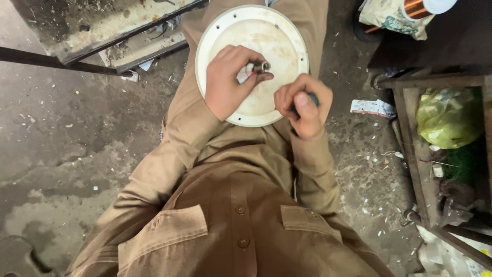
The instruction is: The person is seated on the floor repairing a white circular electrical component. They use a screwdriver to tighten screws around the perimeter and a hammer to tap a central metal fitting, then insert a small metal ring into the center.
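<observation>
A round cream-coloured metal cover (279,38), dish-shaped with small holes near its rim, rests on my lap. My left hand (228,82) lies over its middle and pinches a short metal shaft (262,66) that sticks up from the centre. My right hand (303,105) is at the cover's lower right rim, fingers curled around a dark tool handle (312,98); most of the tool is hidden in the fist. Both arms are in tan sleeves.
A dirty concrete floor (77,133) with scraps lies around me. A metal frame (102,46) stands at upper left. At right is a wooden crate (410,149) holding a yellow-green bag (448,118). A copper wire spool (417,7) sits at top right.
</observation>
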